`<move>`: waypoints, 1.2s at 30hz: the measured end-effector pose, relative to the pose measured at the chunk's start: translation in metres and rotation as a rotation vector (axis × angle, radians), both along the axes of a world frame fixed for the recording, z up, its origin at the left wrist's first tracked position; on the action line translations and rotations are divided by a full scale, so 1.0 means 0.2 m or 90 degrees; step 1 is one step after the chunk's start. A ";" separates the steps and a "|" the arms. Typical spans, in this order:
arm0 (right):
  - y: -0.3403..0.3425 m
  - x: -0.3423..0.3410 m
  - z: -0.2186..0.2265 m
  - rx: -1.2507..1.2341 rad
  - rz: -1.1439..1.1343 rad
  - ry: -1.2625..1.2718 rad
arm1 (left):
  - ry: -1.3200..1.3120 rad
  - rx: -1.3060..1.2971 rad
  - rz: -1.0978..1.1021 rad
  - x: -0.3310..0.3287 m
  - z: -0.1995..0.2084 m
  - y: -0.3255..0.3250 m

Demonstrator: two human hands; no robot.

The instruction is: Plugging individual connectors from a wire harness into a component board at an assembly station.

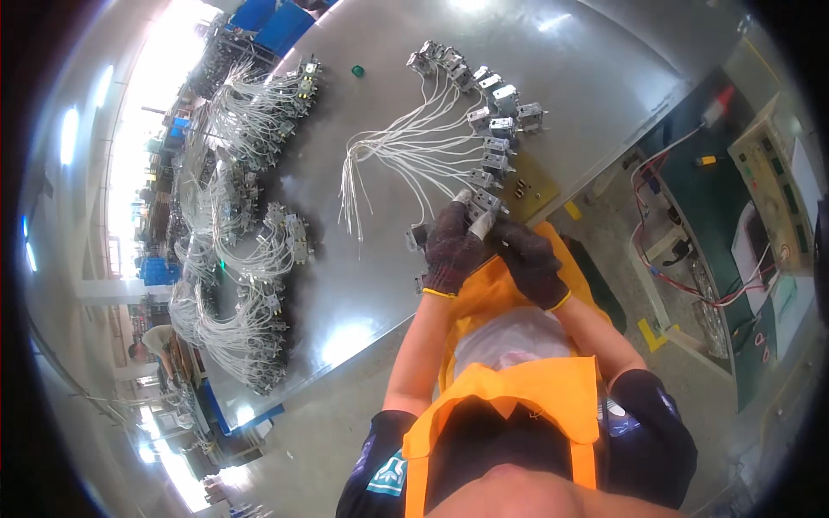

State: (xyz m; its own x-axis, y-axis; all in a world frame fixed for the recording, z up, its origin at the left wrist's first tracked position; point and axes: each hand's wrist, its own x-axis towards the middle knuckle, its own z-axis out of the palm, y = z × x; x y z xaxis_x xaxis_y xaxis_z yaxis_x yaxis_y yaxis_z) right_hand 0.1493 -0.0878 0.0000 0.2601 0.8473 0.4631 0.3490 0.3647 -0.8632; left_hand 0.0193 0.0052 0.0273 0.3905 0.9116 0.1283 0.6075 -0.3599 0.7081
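My left hand (451,249), in a dark glove with pale fingertips, pinches a small silver box-shaped metal part (488,204) at the table's near edge. Close against the part's near side is my right hand (528,261), gloved the same way. Its fingers are curled, and what they hold, if anything, is hidden. Several similar metal parts (496,161) form an arc going away from my hands. From them white wires (406,147) run left and gather into one bundle. Another such part (418,236) lies just left of my left hand.
Piles of wired metal parts (250,233) cover the left of the metal table (345,259). A small green cap (357,71) lies toward the back. Small brass-coloured pieces (521,186) sit right of my hands. A green side bench (699,186) at right holds cables and scissors (762,345).
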 end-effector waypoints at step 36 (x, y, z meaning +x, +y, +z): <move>0.13 0.05 0.00 -0.269 0.192 1.069 | -0.443 -0.257 0.002 -0.08 -0.07 -0.04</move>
